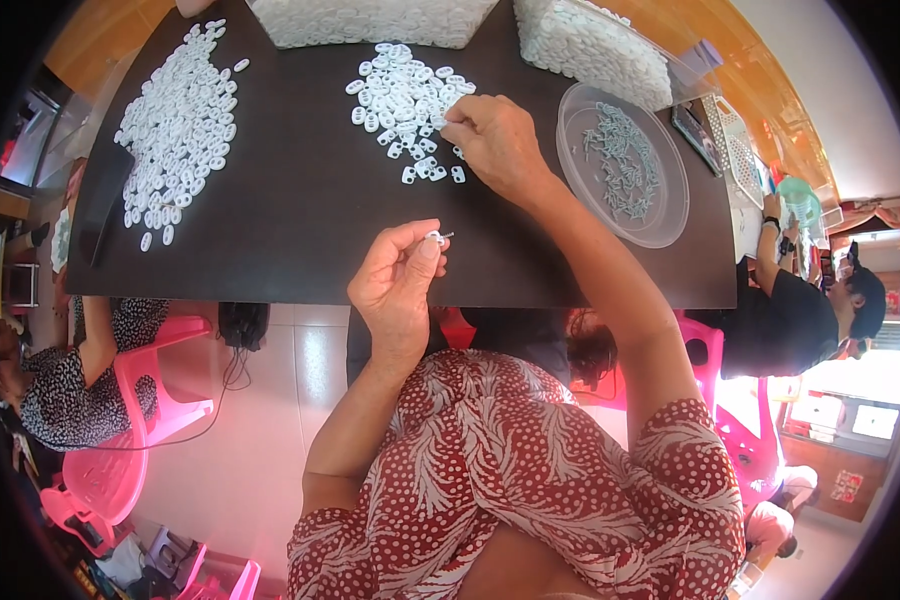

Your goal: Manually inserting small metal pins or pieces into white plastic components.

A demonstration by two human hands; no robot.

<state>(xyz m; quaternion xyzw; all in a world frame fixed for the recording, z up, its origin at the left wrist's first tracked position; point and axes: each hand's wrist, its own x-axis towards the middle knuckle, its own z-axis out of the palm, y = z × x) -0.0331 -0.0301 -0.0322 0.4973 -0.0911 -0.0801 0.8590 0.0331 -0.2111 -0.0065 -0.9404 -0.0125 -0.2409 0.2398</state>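
My left hand (400,275) is raised over the table's near edge, with thumb and fingers pinching a small white plastic piece (434,237). A thin grey screw-like pin (448,235) sticks out from it to the right. My right hand (498,140) is at the right side of the middle pile of white plastic pieces (400,85), fingertips pressed together among them. Whatever lies between those fingertips is hidden. Most pieces in the pile are oval with two holes; smaller squarish ones lie along its near edge.
On the dark table (270,220), a larger pile of white ovals (185,120) spreads at the left. A round clear tray (670,215) of grey screws stands right of my right forearm. Filled clear bins (595,60) line the far side. People sit at both sides.
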